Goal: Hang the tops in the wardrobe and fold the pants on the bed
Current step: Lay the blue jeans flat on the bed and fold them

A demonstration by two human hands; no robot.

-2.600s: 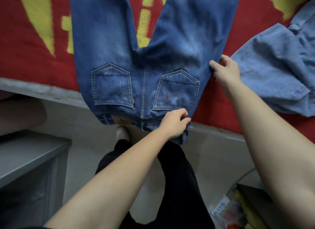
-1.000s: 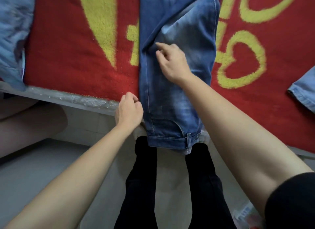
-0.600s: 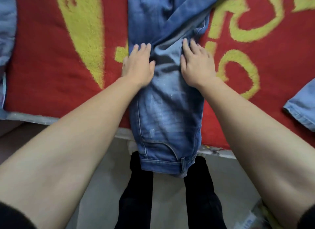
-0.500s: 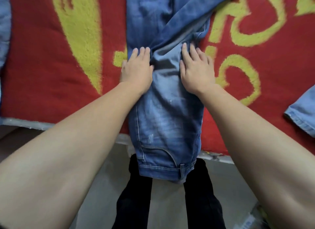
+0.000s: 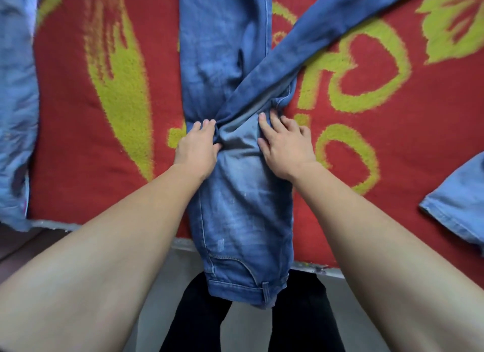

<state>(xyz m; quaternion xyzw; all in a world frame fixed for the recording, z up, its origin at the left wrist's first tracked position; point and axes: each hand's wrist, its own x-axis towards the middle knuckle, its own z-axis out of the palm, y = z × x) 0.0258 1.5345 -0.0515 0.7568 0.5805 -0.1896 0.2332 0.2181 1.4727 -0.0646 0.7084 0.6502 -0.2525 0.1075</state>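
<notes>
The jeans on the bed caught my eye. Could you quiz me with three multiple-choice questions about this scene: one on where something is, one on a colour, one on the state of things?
1. Where is the waistband end of the jeans?
A. Hanging over the near edge of the bed
B. Tucked under a pillow
C. On the floor

2. What colours is the blanket under the jeans?
A. Blue and white
B. Red with yellow-green patterns
C. Plain grey

3. How do the two legs of the jeans lie?
A. Rolled into a ball
B. Neatly stacked, edges matching
C. One straight away, the other angled off to the right across it

Answers:
1 A, the waistband droops past the bed edge above the person's dark trousers.
2 B, red pile with yellow-green shapes shows on both sides.
3 C, the legs cross just beyond the left hand and right hand, which press flat on the denim.
</notes>
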